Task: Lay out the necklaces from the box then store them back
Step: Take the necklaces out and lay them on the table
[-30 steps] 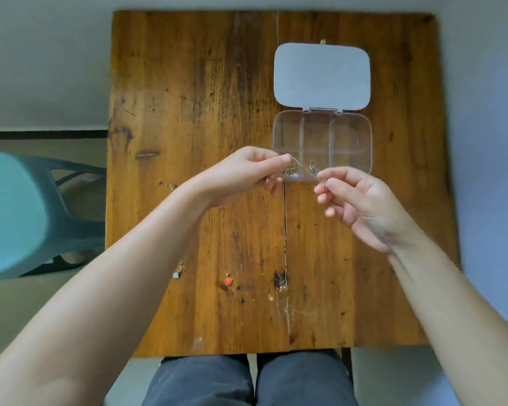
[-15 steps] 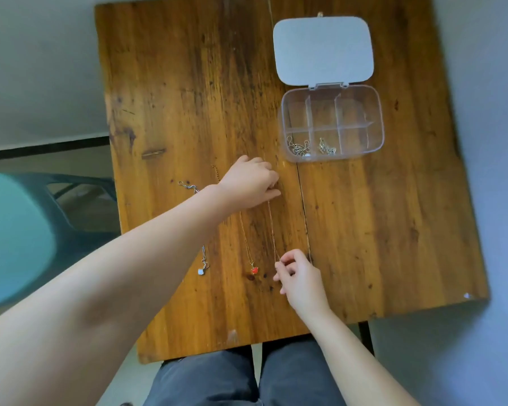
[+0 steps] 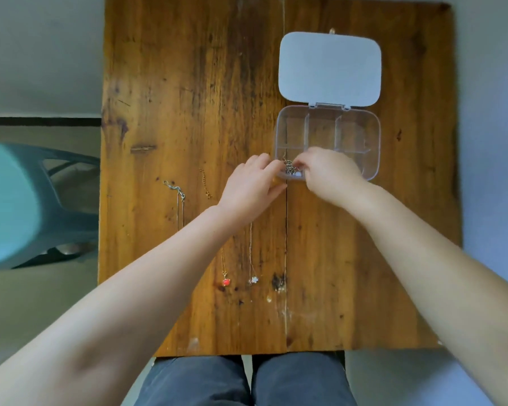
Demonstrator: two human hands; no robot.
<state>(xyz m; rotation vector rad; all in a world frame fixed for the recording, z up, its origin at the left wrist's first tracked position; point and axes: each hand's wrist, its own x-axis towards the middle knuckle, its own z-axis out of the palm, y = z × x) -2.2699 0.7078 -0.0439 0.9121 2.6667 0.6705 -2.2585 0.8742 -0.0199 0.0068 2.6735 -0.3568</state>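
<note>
Here, both hands are being held together at the near-left corner of the clear plastic box (image 3: 328, 142), which is lying open on the wooden surface (image 3: 188, 83) with its pale lid (image 3: 330, 68) folded flat away from the person. The left hand (image 3: 251, 186) is being pressed against the box's near-left outer edge, fingers curled, and whether anything is being pinched in it cannot be told. The right hand (image 3: 326, 174) is being reached over the near wall into the front-left compartment, where its fingertips (image 3: 298, 164) are being closed on a tangled chain (image 3: 289, 167) with a small pale charm. The far compartments of the box are being shown with nothing visible in them.

Three necklaces are being displayed in parallel lines on the surface to the left of the box, running toward the person. The silver necklace (image 3: 178, 197) is lying farthest left, its clasp end away from the person and its lower part being hidden by the left forearm. The gold necklace with the red pendant (image 3: 225, 281) is lying next to it. The necklace with the white flower pendant (image 3: 254, 279) is lying just right of that, close but apart.

A teal plastic chair (image 3: 21, 200) is standing beside the surface on the left.
</note>
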